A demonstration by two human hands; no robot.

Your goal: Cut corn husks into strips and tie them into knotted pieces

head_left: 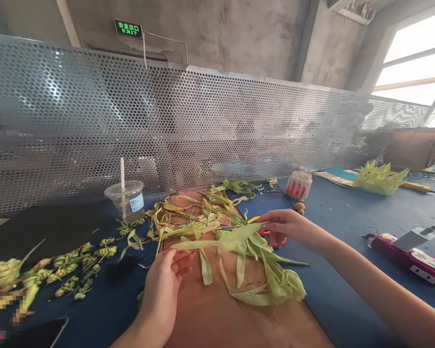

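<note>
Spanning the board (217,321) from left edge to right, the husk (235,238) is pinched in the right hand (285,225); the left hand (164,285) curls half open at its other end, grip unclear.

Passage is running over the near part of the brown board (217,321); husks (199,227) are obstructing its far part, a lidded cup (135,203) and jar (299,185) are flanking them, and a perforated screen (210,116) is closing the rear.
</note>
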